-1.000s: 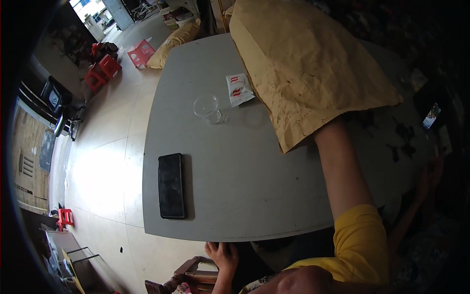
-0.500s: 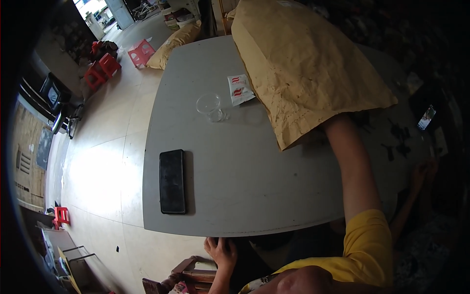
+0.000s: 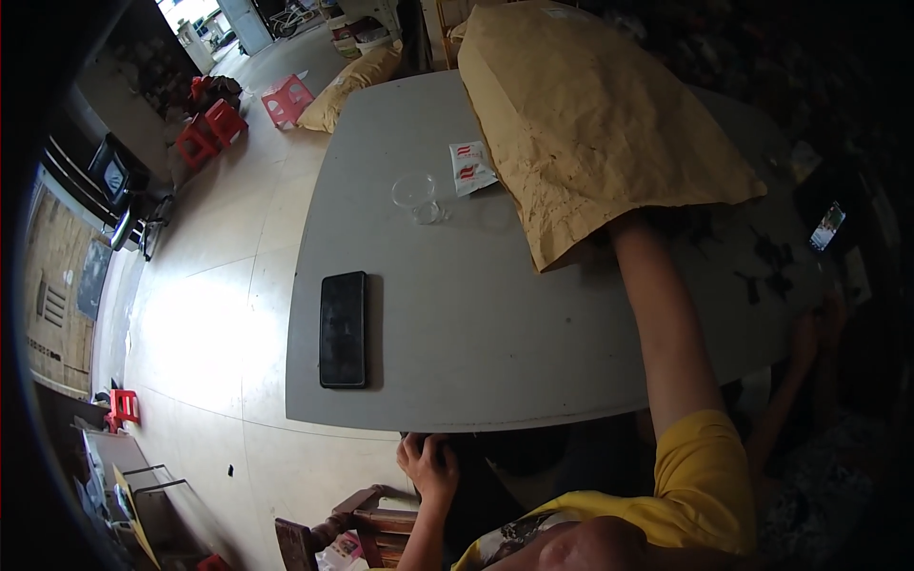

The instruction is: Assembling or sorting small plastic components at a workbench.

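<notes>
Near the person, the left hand [image 3: 428, 464] is held low, just off the near edge of the grey, smooth-topped bench [image 3: 457, 343]. Its fingers are curled; whether anything is gripped cannot be told. To its right, the bare right forearm [image 3: 662, 314] is stretched forward over the bench from a yellow short sleeve [image 3: 705, 466]. The right hand is hidden inside the large, creased brown paper bag [image 3: 600, 124], so whether it is spread, closed or filled cannot be told.

The bag is laid on the far right half of the bench, with its open mouth turned toward the person and its long axis run away from the mouth, the far end slanted somewhat to the left. By the right hand the bag is already entered; from the left hand it is set well apart, ahead and to the right. The mouth is slanted too, its left corner being nearer the person than its right.

To the left on the bench, a black, rectangular phone [image 3: 343, 330] is placed near the edge. Farther off, a clear, round plastic cup [image 3: 427, 212] is seen, and beyond it a white packet with red marks [image 3: 469, 168], set close beside the bag's left side.
</notes>
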Demonstrator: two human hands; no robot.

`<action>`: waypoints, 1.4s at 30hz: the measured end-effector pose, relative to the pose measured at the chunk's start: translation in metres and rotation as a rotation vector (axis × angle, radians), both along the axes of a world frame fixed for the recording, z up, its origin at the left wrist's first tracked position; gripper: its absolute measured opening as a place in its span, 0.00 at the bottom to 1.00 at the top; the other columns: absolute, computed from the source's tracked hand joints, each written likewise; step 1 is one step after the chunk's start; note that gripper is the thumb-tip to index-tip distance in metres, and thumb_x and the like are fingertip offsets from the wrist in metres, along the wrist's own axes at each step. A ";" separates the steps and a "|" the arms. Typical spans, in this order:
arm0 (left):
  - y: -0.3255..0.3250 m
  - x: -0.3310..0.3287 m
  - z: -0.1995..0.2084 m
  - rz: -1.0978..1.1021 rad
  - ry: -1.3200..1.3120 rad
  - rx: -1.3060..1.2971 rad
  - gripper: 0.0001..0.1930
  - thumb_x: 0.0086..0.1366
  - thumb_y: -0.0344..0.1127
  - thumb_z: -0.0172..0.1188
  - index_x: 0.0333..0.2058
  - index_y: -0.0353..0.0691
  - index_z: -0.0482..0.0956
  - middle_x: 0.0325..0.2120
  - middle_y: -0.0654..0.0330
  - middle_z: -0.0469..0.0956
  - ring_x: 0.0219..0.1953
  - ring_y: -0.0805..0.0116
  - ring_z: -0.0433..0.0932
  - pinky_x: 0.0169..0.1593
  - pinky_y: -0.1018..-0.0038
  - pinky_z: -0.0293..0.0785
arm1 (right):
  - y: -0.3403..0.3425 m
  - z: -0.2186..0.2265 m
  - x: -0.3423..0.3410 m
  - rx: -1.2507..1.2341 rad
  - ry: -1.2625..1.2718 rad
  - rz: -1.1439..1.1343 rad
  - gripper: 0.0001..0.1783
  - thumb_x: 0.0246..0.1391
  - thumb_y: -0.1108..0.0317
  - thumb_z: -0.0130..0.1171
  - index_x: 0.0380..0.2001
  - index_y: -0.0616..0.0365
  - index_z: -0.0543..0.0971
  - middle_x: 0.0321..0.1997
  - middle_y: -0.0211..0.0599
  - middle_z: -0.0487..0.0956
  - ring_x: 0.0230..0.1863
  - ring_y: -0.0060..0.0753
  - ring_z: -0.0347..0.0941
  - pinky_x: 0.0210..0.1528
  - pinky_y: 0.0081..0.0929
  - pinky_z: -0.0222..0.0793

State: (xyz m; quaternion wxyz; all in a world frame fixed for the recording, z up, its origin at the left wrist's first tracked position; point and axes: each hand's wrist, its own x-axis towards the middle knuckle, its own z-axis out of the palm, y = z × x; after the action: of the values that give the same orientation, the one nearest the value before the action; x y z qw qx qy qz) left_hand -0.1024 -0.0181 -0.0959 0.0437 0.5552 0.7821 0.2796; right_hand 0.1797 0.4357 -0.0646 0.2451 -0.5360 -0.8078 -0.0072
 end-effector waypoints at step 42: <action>-0.026 -0.012 -0.023 -0.104 -0.044 0.200 0.10 0.48 0.29 0.57 0.33 0.46 0.76 0.40 0.56 0.69 0.46 0.53 0.65 0.51 0.61 0.60 | -0.215 0.144 0.007 -0.315 0.050 0.177 0.30 0.43 0.49 0.61 0.52 0.40 0.71 0.64 0.52 0.55 0.63 0.58 0.50 0.61 0.43 0.52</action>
State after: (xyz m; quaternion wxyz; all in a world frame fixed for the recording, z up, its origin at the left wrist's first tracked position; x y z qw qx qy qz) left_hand -0.1146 -0.0439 -0.1186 0.0199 0.5904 0.7192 0.3657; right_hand 0.1865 0.2209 0.0789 0.1779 -0.4948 -0.8365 0.1545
